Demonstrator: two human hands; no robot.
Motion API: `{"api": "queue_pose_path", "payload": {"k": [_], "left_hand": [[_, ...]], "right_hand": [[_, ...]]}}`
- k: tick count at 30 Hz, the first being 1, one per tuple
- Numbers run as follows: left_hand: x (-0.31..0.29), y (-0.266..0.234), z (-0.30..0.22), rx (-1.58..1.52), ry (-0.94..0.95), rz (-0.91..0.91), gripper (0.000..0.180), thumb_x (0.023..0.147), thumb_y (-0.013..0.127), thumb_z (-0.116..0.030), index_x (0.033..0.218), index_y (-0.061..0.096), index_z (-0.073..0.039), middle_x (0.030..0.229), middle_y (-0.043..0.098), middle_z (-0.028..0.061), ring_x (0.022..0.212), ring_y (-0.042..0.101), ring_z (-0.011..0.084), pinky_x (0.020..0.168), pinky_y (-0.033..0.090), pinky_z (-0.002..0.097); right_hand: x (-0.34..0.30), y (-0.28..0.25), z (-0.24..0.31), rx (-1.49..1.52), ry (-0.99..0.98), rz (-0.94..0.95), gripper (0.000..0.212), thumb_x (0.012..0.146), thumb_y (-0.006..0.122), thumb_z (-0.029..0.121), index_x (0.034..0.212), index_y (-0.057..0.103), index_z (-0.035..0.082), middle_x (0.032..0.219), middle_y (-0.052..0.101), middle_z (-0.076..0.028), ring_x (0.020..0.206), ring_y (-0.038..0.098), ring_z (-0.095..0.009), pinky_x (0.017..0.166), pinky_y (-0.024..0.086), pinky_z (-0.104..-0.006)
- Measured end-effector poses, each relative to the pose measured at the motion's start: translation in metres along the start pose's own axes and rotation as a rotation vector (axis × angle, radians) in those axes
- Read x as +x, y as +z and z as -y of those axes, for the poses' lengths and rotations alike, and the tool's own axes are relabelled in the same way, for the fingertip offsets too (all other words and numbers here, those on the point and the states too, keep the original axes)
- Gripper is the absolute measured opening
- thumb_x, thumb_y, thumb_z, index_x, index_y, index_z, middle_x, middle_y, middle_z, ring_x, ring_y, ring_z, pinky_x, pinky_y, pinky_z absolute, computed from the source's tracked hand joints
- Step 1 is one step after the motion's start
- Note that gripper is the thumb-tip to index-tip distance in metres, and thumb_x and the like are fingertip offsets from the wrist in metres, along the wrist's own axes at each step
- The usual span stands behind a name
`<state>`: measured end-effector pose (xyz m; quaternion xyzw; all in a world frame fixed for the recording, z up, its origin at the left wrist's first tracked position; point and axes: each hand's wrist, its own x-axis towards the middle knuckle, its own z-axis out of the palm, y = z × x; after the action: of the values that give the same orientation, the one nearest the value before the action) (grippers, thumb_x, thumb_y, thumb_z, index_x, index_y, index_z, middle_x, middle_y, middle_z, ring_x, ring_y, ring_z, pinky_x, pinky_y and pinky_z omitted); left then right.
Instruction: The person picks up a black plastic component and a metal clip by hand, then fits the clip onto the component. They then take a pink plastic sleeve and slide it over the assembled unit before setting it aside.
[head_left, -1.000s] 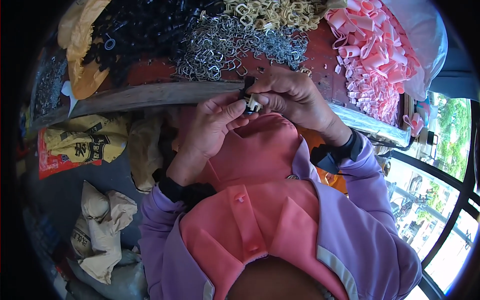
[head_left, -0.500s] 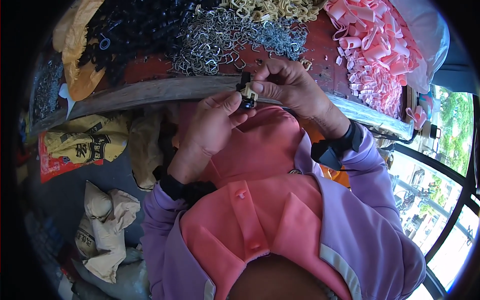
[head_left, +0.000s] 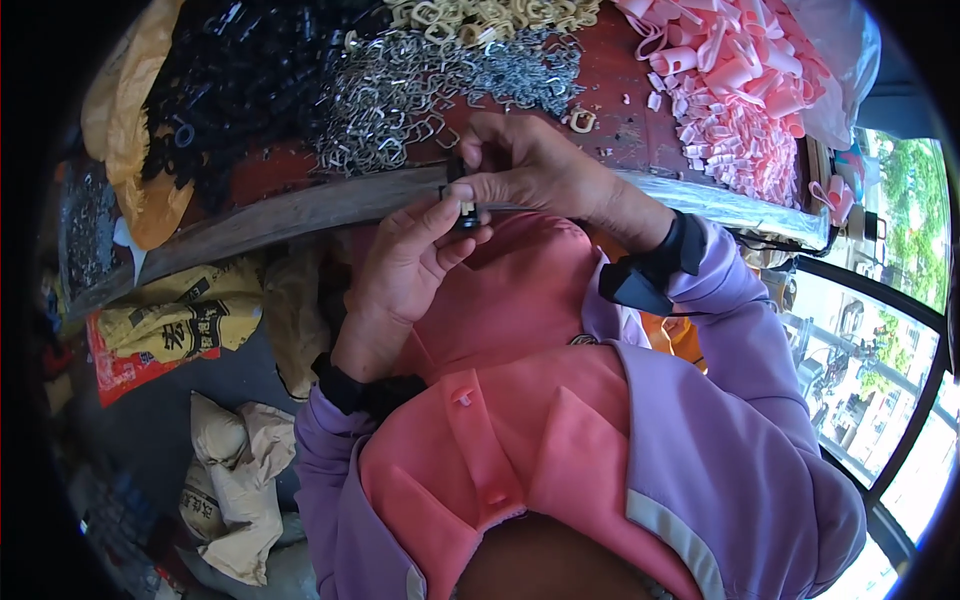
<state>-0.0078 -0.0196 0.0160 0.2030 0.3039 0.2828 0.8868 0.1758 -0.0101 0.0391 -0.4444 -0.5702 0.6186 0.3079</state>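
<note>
Both hands meet over the table's front edge around a small black plastic part (head_left: 468, 218) with a cream plastic piece (head_left: 466, 207) set on it. My left hand (head_left: 396, 265) pinches the black part between thumb and fingers from the left. From the right, my right hand (head_left: 548, 178) has its thumb pressed over the cream piece, and its bent index finger is by the part's upper end. The right thumb hides most of the cream piece. Beyond the hands lies a heap of bent metal rings (head_left: 385, 100), with a single cream ring (head_left: 582, 120) to their right.
Black plastic parts (head_left: 240, 90) heap at the left beside an orange sack (head_left: 150, 190). Cream rings (head_left: 490, 20) and small grey metal bits (head_left: 530, 75) lie at the back. Pink plastic pieces (head_left: 740, 90) pile up at right. Paper sacks (head_left: 240, 470) lie on the floor.
The right thumb has come down over the cream piece and now covers most of it. Both hands have shifted left in the picture, and the whole view has moved slightly too.
</note>
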Motion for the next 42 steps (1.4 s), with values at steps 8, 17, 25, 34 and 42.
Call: {"api": "queue_pose_path", "payload": {"k": [8, 17, 25, 34, 42], "left_hand": [[0.002, -0.002, -0.006, 0.102, 0.102, -0.032, 0.019, 0.079, 0.055, -0.012, 0.095, 0.055, -0.001, 0.085, 0.059, 0.0095, 0.073, 0.059, 0.0156, 0.061, 0.049, 0.0184], [0.003, 0.005, -0.004, 0.075, 0.082, -0.034, 0.019, 0.078, 0.058, -0.011, 0.095, 0.055, -0.002, 0.086, 0.06, 0.0099, 0.073, 0.06, 0.0163, 0.06, 0.05, 0.0196], [-0.003, 0.004, -0.001, 0.066, 0.144, -0.082, 0.021, 0.078, 0.058, -0.013, 0.096, 0.057, -0.002, 0.086, 0.06, 0.0077, 0.072, 0.06, 0.0157, 0.06, 0.05, 0.0196], [-0.014, 0.01, 0.001, 0.009, 0.215, -0.044, 0.019, 0.08, 0.057, -0.013, 0.096, 0.058, -0.004, 0.087, 0.06, 0.0042, 0.078, 0.058, 0.0122, 0.064, 0.05, 0.0205], [-0.018, 0.018, 0.009, 0.143, 0.099, 0.021, 0.026, 0.082, 0.053, -0.021, 0.101, 0.055, -0.003, 0.085, 0.058, 0.0027, 0.077, 0.057, 0.0095, 0.063, 0.048, 0.0203]], "right_hand": [[-0.059, -0.105, -0.023, -1.21, -0.083, -0.763, 0.021, 0.075, 0.058, 0.023, 0.084, 0.053, 0.004, 0.071, 0.058, -0.01, 0.06, 0.057, -0.024, 0.052, 0.044, -0.0331], [-0.059, -0.128, -0.052, -1.5, 0.271, -0.655, 0.019, 0.077, 0.051, 0.024, 0.078, 0.049, 0.005, 0.072, 0.057, -0.013, 0.064, 0.056, -0.033, 0.055, 0.044, -0.0409], [-0.057, -0.094, -0.011, -0.784, 0.116, -0.416, 0.016, 0.078, 0.053, 0.014, 0.085, 0.051, 0.0, 0.073, 0.057, -0.011, 0.055, 0.055, -0.02, 0.051, 0.044, -0.0289], [-0.026, 0.027, 0.009, -0.099, -0.355, -0.132, 0.029, 0.077, 0.058, 0.004, 0.104, 0.048, 0.0, 0.073, 0.055, -0.004, 0.059, 0.052, -0.009, 0.051, 0.042, -0.0215], [-0.034, 0.023, -0.004, -0.737, -0.651, -0.264, 0.031, 0.07, 0.065, 0.013, 0.095, 0.054, 0.0, 0.065, 0.05, -0.006, 0.055, 0.052, -0.018, 0.049, 0.041, -0.0274]]}}
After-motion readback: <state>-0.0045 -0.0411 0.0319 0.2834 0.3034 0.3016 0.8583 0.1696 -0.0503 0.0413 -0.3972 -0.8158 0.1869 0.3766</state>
